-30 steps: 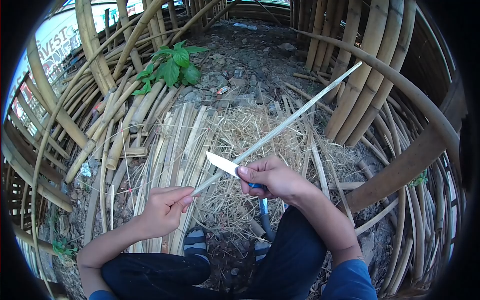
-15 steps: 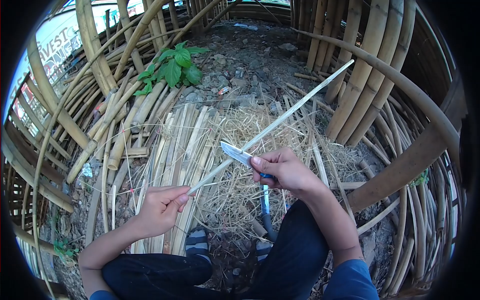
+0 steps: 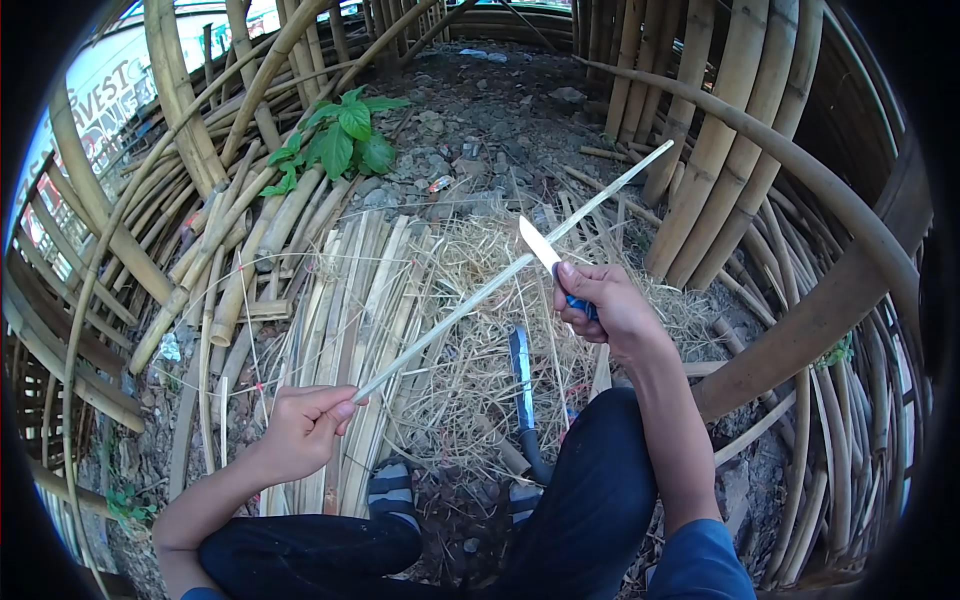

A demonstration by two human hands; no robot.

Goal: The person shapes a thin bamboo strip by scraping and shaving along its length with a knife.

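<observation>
My left hand [image 3: 308, 425] pinches the near end of a long, pale bamboo strip [image 3: 446, 322], which slants up and away to the right. In my right hand [image 3: 612, 308] is a knife [image 3: 540, 246] with a blue handle, gripped with the thumb at the base of the blade. The bright blade points up and to the left and crosses over the strip beyond its middle. Beneath the strip, a heap of thin bamboo shavings [image 3: 470, 400] covers the ground. A larger blade with a dark handle, a machete [image 3: 522, 378], lies on the shavings between my feet and the strip.
Flat split bamboo slats [image 3: 345, 320] lie side by side left of the shavings. Bamboo poles [image 3: 745, 150] stand at the right, with a thick curved one [image 3: 800, 160] arching in front. A leafy green plant [image 3: 340, 140] grows at the back left, beside stony ground [image 3: 455, 120].
My right hand and the knife have moved up and to the right along the strip. My left hand has shifted slightly left and down, drawing the strip with it.
</observation>
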